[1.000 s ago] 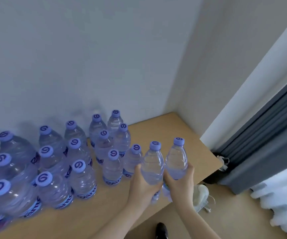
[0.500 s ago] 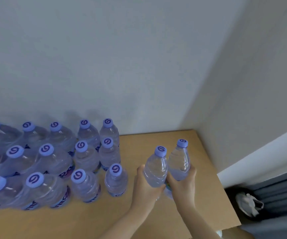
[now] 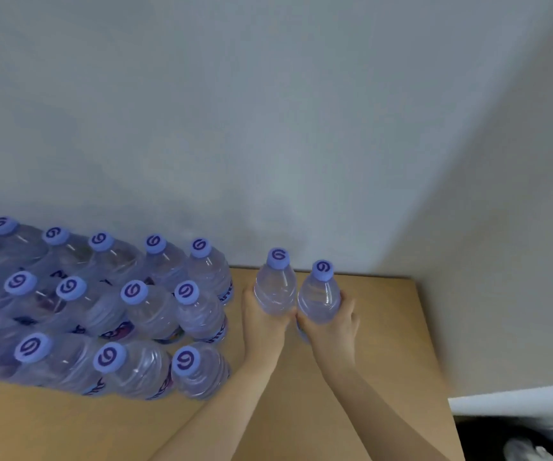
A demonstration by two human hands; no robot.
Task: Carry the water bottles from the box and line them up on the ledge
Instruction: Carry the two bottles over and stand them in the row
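Two clear water bottles with purple caps stand upright side by side near the back of the wooden ledge. My left hand grips the left bottle around its body. The right bottle is gripped the same way by my right hand. Their bases are hidden behind my hands, so contact with the ledge is unclear. Several more bottles of the same kind stand in three rows to the left, the nearest a short gap from my left hand.
A pale wall runs along the back of the ledge and meets a side wall at the right corner. The ledge's right edge drops to a dark floor area with a white object.
Both hands have carried the two bottles forward from the ledge's front edge toward the back wall, beside the last bottle of the back row. The view has shifted right and closer.
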